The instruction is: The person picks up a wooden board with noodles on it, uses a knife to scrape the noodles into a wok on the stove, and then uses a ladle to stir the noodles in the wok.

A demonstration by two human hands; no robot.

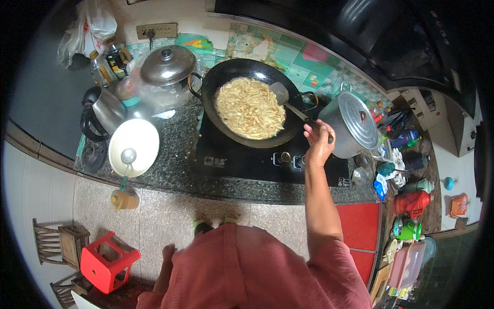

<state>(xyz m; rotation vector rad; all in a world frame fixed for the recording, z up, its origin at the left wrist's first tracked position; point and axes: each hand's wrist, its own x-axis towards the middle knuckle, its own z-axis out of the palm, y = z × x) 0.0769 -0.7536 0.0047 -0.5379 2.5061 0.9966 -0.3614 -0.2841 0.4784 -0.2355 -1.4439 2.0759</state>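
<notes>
A black wok (247, 143) with two loop handles stands on the black gas hob (239, 164). Pale strips of food, perhaps noodles (251, 110), lie in it in shallow liquid. My right hand (321, 143) is shut on the dark handle of a metal wok spatula (280, 92), whose blade rests against the wok's right inner wall beside the food. My left hand (169, 251) hangs low at my left side, over the floor; its fingers are too small to make out, and nothing plainly shows in it.
Left of the hob, a white bowl (141, 143) holds a metal ladle (128, 156); a steel kettle (104, 110) and a lidded pot (168, 65) stand behind. A lidded aluminium pot (339, 123) stands close to my right hand. A red plastic stool (102, 266) is on the floor.
</notes>
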